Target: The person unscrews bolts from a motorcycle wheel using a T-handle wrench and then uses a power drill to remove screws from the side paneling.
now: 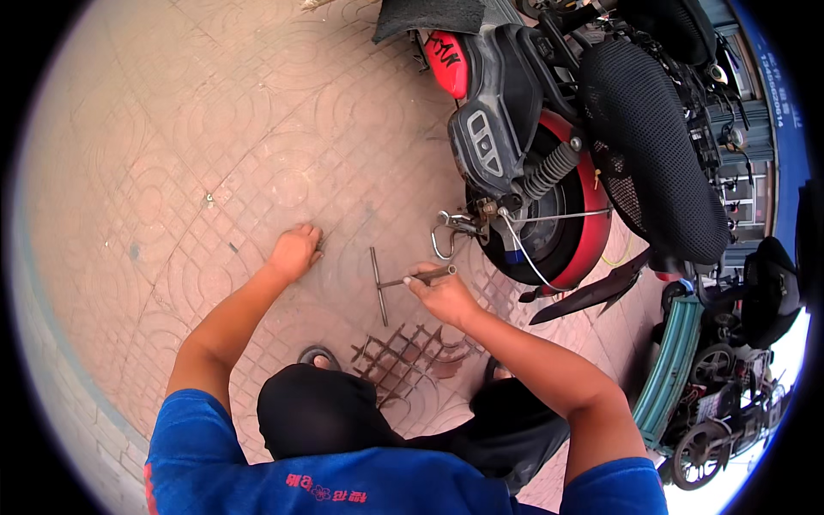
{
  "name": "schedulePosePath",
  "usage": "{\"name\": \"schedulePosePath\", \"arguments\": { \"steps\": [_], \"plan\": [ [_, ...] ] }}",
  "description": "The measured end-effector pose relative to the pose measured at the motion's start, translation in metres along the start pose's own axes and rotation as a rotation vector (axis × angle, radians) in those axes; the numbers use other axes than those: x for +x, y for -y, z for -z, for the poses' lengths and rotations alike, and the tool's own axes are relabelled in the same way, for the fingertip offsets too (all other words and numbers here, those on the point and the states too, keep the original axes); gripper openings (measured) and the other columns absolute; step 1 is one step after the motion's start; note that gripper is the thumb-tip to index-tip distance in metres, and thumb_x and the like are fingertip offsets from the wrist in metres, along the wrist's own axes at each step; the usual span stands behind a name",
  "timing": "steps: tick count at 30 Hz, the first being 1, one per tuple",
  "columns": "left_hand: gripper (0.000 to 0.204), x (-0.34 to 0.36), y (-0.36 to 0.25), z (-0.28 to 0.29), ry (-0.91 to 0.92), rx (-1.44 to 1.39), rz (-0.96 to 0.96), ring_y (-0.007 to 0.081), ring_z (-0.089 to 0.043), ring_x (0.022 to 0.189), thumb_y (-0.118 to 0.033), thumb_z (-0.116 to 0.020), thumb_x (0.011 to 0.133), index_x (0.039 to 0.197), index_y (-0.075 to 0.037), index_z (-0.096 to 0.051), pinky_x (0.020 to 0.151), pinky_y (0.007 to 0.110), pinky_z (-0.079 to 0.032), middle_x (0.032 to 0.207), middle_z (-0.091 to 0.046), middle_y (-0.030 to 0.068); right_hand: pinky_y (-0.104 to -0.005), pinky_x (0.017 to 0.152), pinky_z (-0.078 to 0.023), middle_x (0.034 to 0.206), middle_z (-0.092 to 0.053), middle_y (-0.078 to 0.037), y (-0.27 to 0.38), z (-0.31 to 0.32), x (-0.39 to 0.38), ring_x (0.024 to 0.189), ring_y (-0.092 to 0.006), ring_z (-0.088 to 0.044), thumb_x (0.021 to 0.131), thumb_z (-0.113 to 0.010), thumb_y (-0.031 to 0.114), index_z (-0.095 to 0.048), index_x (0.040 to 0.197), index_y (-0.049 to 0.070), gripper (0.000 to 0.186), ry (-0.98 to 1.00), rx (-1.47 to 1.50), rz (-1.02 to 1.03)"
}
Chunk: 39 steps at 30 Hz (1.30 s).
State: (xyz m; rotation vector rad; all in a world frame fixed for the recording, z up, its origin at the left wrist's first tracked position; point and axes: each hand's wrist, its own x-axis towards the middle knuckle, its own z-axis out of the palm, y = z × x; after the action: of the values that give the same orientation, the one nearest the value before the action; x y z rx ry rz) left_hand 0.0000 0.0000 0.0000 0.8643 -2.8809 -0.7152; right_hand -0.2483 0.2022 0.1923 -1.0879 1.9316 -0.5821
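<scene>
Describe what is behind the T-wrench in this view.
Pink paving shows behind the T-wrench. The right hand grips it and covers part of it, so whatever lies behind that hand cannot be seen.

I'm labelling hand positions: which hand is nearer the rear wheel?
Right. The right hand, holding a T-shaped tool, is below and left of the rear wheel in the picture; the left hand is farther left, beyond the tool.
</scene>
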Motion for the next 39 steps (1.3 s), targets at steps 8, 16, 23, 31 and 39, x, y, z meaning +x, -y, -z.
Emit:
{"name": "schedulePosePath", "arguments": {
  "steps": [8, 16, 23, 31, 39],
  "plan": [
    [0.078, -0.03, -0.066, 0.063, -0.139, -0.164, -0.14, 0.038, -0.05, 0.135, -0.019, -0.079, 0.08, 0.149, -0.001, -0.045, 0.111, 0.048, -0.041, 0.145, -0.053, 0.0227, -0.0349, 0.08, -0.063, 0.096, -0.066, -0.009, 0.016, -0.015, 0.031, 0.089, -0.0207, -0.071, 0.104, -0.063, 0.02, -0.061, 0.112, -0.004, 0.025, -0.165, 0.726, -0.123],
    [0.036, -0.015, -0.106, 0.099, -0.192, -0.599, -0.228, 0.0393, -0.064, 0.106, -0.009, -0.072, 0.087, 0.123, -0.005, -0.066, 0.097, 0.046, -0.048, 0.107, -0.069, 0.0177, -0.0367, 0.077, -0.066, 0.099, -0.068, -0.014, 0.011, 0.024, 0.051, 0.085, -0.0247, -0.073, 0.107, -0.059, 0.02, -0.054, 0.11, 0.002, 0.018, -0.256, 1.038, -0.136],
    [0.025, -0.019, -0.128, 0.12, -0.199, -0.486, -0.218, 0.0374, -0.062, 0.086, -0.01, -0.071, 0.09, 0.114, -0.006, -0.069, 0.082, 0.048, -0.049, 0.087, -0.065, 0.0159, -0.0393, 0.08, -0.064, 0.103, -0.071, -0.018, 0.001, 0.037, 0.047, 0.088, -0.026, -0.073, 0.105, -0.06, 0.021, -0.055, 0.112, 0.002, 0.021, -0.141, 1.112, -0.048],
    [0.022, -0.024, -0.167, 0.158, -0.267, -0.09, -0.237, 0.0359, -0.063, 0.085, -0.014, -0.07, 0.093, 0.113, -0.005, -0.07, 0.081, 0.046, -0.05, 0.085, -0.066, 0.0154, -0.0347, 0.073, -0.065, 0.097, -0.07, -0.016, -0.003, 0.034, 0.041, 0.085, -0.0251, -0.074, 0.107, -0.059, 0.023, -0.055, 0.104, 0.0, 0.023, -0.177, 1.268, 0.044],
    [0.028, -0.01, -0.173, 0.163, -0.268, -0.63, 0.136, 0.0149, -0.058, 0.066, -0.025, -0.067, 0.103, 0.104, 0.002, -0.075, 0.061, 0.031, -0.048, 0.073, -0.065, 0.0062, -0.0349, 0.083, -0.061, 0.101, -0.066, -0.008, 0.028, -0.012, 0.038, 0.095, -0.0198, -0.07, 0.108, -0.057, 0.036, -0.059, 0.109, 0.001, 0.035, -0.146, 1.294, 0.132]
  ]
}}
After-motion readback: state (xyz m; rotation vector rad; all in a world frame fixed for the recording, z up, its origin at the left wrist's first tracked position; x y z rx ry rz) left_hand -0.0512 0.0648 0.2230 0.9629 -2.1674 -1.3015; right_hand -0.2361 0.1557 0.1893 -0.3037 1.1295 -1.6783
